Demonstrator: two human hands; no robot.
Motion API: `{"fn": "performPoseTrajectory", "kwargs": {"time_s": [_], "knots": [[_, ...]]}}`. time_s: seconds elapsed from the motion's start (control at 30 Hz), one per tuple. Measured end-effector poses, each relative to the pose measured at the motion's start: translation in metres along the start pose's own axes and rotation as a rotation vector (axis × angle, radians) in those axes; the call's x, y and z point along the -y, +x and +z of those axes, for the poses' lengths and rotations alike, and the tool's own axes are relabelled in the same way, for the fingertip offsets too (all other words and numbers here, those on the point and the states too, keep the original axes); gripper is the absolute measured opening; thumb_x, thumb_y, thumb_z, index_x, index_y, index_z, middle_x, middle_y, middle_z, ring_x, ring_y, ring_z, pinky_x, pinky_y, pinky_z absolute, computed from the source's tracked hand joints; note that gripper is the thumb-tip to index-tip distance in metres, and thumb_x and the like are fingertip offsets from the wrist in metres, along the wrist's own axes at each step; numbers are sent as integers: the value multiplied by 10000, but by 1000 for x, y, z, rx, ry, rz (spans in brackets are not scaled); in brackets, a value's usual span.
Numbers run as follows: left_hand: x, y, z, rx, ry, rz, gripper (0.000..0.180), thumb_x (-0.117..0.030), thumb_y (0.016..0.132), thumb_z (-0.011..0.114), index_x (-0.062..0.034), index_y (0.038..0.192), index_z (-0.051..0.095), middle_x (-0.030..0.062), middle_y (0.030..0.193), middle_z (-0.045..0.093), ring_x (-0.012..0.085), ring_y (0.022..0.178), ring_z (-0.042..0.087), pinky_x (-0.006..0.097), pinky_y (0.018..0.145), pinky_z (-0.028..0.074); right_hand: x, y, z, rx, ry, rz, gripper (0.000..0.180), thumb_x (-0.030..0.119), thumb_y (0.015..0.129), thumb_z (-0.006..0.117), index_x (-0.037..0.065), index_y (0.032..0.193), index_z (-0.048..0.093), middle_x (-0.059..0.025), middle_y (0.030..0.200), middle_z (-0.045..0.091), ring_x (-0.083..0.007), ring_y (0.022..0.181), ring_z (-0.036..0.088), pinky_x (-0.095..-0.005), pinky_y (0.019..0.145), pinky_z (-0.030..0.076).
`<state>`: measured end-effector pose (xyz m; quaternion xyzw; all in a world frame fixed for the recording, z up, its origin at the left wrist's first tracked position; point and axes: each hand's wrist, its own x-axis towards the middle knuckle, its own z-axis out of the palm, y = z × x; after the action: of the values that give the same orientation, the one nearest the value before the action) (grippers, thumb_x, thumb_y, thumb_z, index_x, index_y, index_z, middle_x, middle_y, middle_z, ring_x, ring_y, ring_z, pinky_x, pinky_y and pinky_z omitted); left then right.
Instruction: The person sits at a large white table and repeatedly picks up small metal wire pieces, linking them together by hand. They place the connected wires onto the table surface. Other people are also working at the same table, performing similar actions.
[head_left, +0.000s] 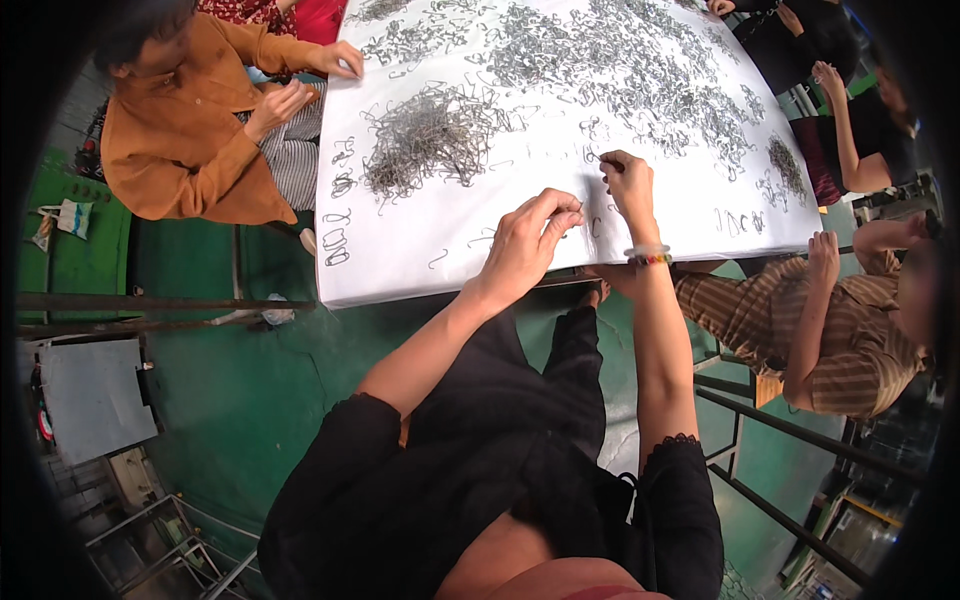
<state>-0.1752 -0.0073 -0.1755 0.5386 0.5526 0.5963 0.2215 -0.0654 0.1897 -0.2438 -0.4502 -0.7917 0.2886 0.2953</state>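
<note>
Here, the left hand [520,245] and the right hand [632,187] have fingertips together above the bench [385,270]; I cannot tell what they pinch. Metal hooks [430,140] lie heaped and scattered on it; co-workers [190,150] sit along its sides.

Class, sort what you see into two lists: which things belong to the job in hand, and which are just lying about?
Apparently part of the job:
left hand and right hand, over the table
white-topped table
dense pile of bent wire pieces
wider scatter of bent wire pieces

Apparently just lying about:
white bag-like item, left
grey panel, lower left
</note>
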Motion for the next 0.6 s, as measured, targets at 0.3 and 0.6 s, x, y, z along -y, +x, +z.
{"fn": "performPoseTrajectory", "kwargs": {"time_s": [0.3,0.6], "knots": [[-7,2,3,102,211,81,95,-89,880,571,-4,916,593,139,843,647,299,807,631,366,692,487,127,-82,-93,190,75,-156,379,9,784,558,32,1160,602,-122,744,616,-152,628,575,-292,636,474],[21,-4,-7,-47,226,94,274,-122,859,620,-27,1114,587,147,933,648,285,854,638,357,752,513,157,-109,-114,84,172,67,193,13,789,648,-15,979,625,-75,740,665,-99,627,622,-223,579,483]]}}
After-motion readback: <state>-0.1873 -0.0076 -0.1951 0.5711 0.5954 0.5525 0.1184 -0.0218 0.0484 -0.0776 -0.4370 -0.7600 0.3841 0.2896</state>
